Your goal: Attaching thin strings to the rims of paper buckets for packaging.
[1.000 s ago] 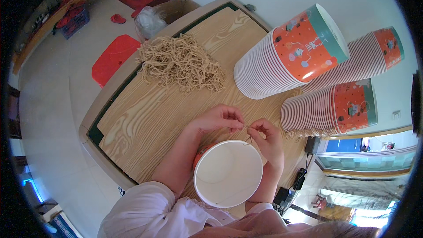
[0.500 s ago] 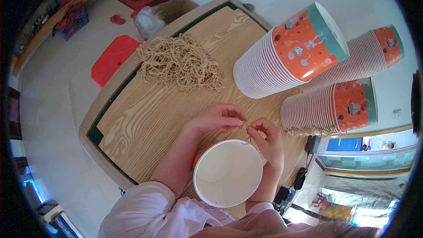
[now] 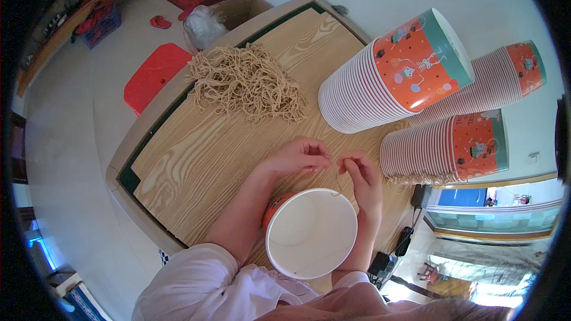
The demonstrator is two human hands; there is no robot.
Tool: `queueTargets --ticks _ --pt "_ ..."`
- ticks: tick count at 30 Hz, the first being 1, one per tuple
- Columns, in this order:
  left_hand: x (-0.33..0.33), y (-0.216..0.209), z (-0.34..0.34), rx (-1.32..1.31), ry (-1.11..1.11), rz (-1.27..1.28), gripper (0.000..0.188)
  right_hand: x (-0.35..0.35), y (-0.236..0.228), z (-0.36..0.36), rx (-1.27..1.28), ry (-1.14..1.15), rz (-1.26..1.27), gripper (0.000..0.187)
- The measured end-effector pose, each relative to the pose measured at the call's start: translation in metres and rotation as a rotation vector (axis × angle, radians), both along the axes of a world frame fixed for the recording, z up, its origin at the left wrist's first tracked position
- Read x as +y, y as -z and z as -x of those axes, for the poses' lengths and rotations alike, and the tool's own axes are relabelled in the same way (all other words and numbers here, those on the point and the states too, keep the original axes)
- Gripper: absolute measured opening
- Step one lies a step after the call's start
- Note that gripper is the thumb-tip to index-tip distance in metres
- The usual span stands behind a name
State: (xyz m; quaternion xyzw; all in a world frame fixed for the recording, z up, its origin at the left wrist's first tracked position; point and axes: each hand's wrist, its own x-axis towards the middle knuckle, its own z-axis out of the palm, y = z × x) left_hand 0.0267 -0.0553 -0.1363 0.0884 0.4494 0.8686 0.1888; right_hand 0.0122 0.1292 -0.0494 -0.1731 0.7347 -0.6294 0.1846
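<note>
The right hand (image 3: 363, 173) pinches a thin, curved string (image 3: 339, 183), which hangs at the rim of the round, smooth paper bucket (image 3: 310, 232). The left hand (image 3: 302, 156) curls its fingers narrowly; whether it holds something, I cannot tell.

The table (image 3: 184, 166) has a light brown wood top with wavy lines, a dark green strip and a pale rim. A messy heap of tan string (image 3: 247, 83) lies on it. Right of the heap stands a big stack of orange and green paper tubs (image 3: 395, 74). Farther right of the heap is another tub stack (image 3: 443, 147), with tan strands (image 3: 422, 179) along one side.
</note>
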Motion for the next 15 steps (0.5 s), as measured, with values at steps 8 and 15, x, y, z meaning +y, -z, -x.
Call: queueTargets --ticks 8,15 --pt "0.011 0.002 0.005 0.087 -0.147 0.284 0.017 -0.001 0.020 0.010 -0.062 -0.021 0.001 0.020" --pt "0.016 0.012 0.007 0.061 -0.170 0.228 0.016 -0.004 0.023 0.012 0.121 -0.058 -0.147 0.020"
